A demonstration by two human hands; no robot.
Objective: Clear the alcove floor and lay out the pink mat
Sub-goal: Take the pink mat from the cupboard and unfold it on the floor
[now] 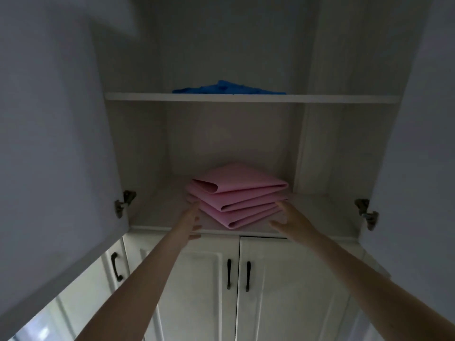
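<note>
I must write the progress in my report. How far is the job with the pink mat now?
Done: the upper cabinet doors are open. In hand: the left hand and right hand reach with straight fingers to either side of the folded pink mat, which lies on the lower shelf. Left: lifting it out and unfolding it. The alcove floor is not in view, so clearing cannot be judged.

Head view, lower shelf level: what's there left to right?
Left door hinge → left hand → folded pink mat → right hand → right door hinge.
</note>
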